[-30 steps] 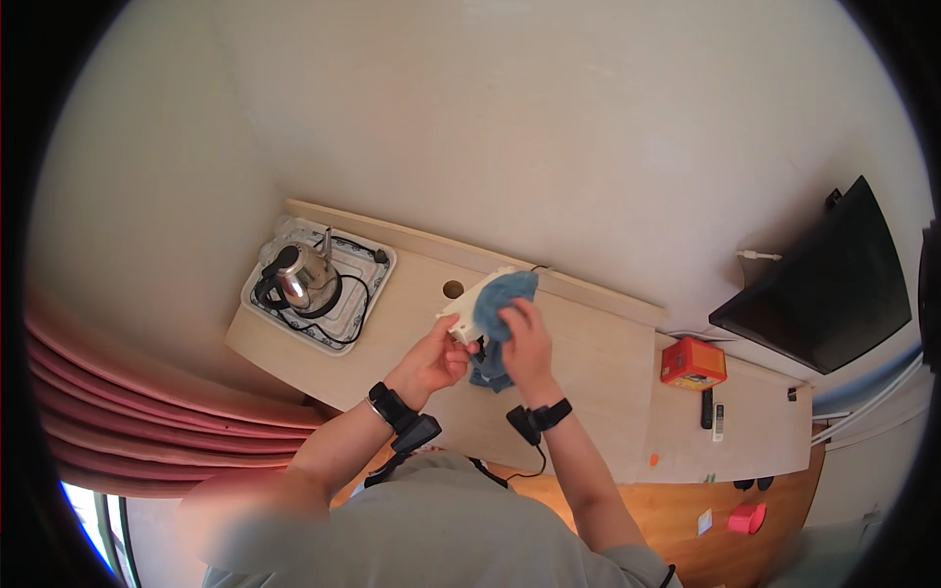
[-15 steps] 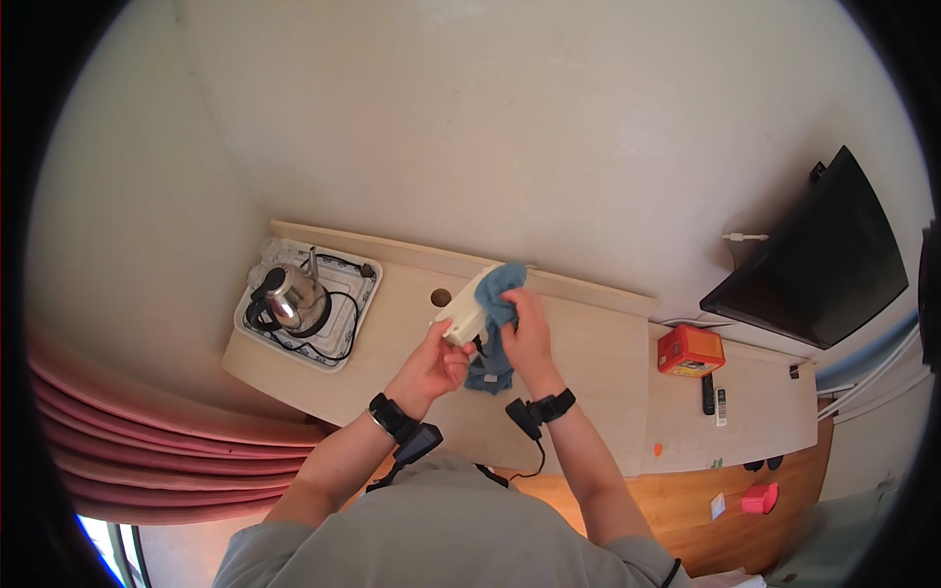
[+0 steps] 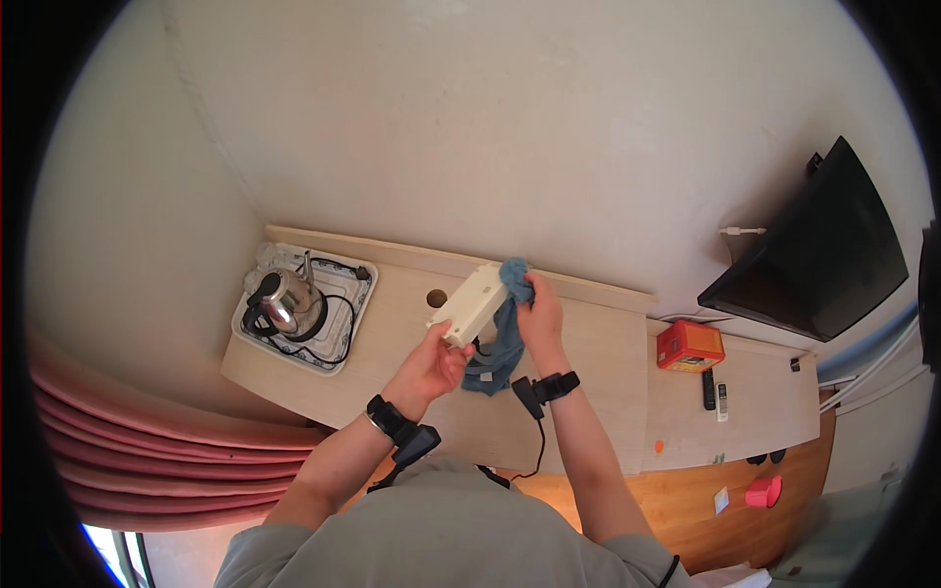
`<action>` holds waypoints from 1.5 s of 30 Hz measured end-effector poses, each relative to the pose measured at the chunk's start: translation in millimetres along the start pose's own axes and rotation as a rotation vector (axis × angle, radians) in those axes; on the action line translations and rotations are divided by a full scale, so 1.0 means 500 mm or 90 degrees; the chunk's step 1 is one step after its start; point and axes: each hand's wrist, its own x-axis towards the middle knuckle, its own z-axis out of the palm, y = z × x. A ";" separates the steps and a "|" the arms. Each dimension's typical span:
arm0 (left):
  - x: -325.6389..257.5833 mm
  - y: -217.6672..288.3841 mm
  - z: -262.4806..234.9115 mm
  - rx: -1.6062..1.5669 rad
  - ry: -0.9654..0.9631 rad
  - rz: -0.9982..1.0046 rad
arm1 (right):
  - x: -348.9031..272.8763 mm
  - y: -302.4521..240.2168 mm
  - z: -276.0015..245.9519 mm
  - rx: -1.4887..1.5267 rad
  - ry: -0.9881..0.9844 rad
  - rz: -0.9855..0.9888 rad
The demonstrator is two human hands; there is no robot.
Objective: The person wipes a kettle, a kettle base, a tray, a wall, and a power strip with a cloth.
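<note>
A cream-white oblong plastic case (image 3: 472, 306) is held up at a tilt above the desk, its far end near the wall. My left hand (image 3: 432, 366) grips its near end, thumb on top and fingers curled beneath. What the case is, I cannot make out; a short dark piece shows at its lower edge. In my right hand (image 3: 540, 318) is a blue cloth (image 3: 507, 338), bunched over the case's far right corner and draping down along its right side. Both wrists wear black straps with small boxes.
On the desk (image 3: 588, 377), a patterned white tray (image 3: 338, 363) at left carries a steel kettle (image 3: 284, 302) with its black cord. Rightward are a red box (image 3: 689, 346), two remote controls (image 3: 722, 402) and a wall-mounted screen (image 3: 818, 250). Red curtains (image 3: 176, 446) hang at lower left.
My right hand has moved slightly right with the cloth, so more of the case's top face shows. My left hand stays on the near end.
</note>
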 end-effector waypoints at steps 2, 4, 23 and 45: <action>-0.002 0.000 -0.002 0.034 -0.003 0.002 | 0.011 0.038 -0.018 -0.028 0.000 0.025; -0.013 0.006 -0.007 0.108 0.016 0.040 | 0.012 0.074 -0.034 -0.051 0.006 0.063; -0.026 -0.018 0.053 0.971 0.080 0.540 | -0.109 -0.142 -0.075 -0.056 -0.008 -0.289; 0.033 -0.035 0.082 1.308 -0.008 0.740 | -0.113 -0.077 -0.099 -0.009 -0.069 0.022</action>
